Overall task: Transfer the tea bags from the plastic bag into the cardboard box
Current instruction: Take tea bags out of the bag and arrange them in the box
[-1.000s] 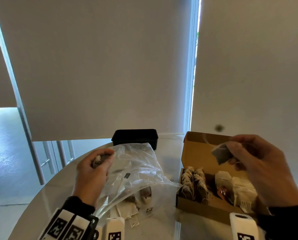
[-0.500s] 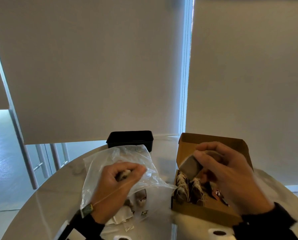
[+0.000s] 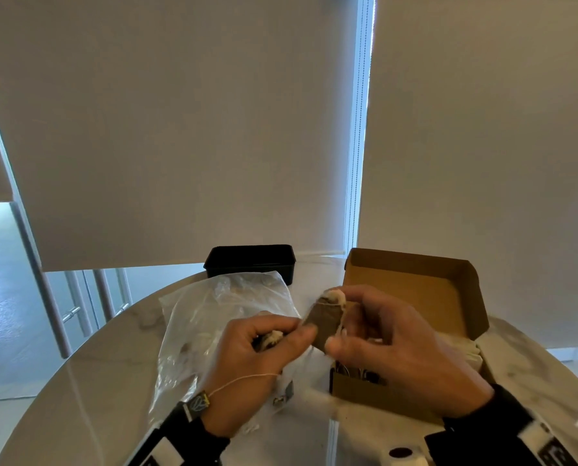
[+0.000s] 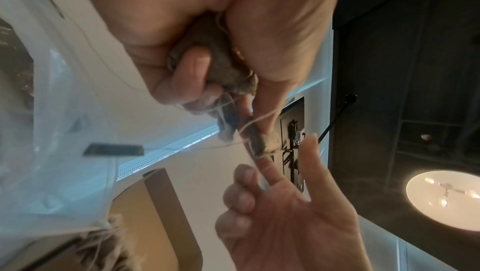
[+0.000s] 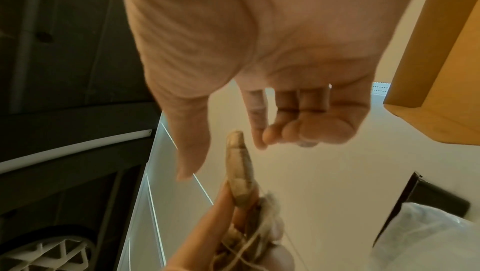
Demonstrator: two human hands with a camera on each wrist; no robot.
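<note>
Standing nearly upright, gathered end uppermost, a tea bag [image 3: 326, 322] is pinched by the left hand [image 3: 250, 368], which grips another in its palm. It is held between plastic bag [image 3: 213, 317] and cardboard box [image 3: 415, 297]. The right hand [image 3: 391, 344] is loosely curled beside it; contact cannot be told.

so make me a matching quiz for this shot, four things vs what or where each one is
Things:
1. bag
2. box
3. tub
4. tea bag

Descriptions:
a. black, farthest back
b. pinched in the left hand
c. brown card, lid up
d. clear, crumpled, left of the box

Pairs: 1-d, 2-c, 3-a, 4-b
</note>
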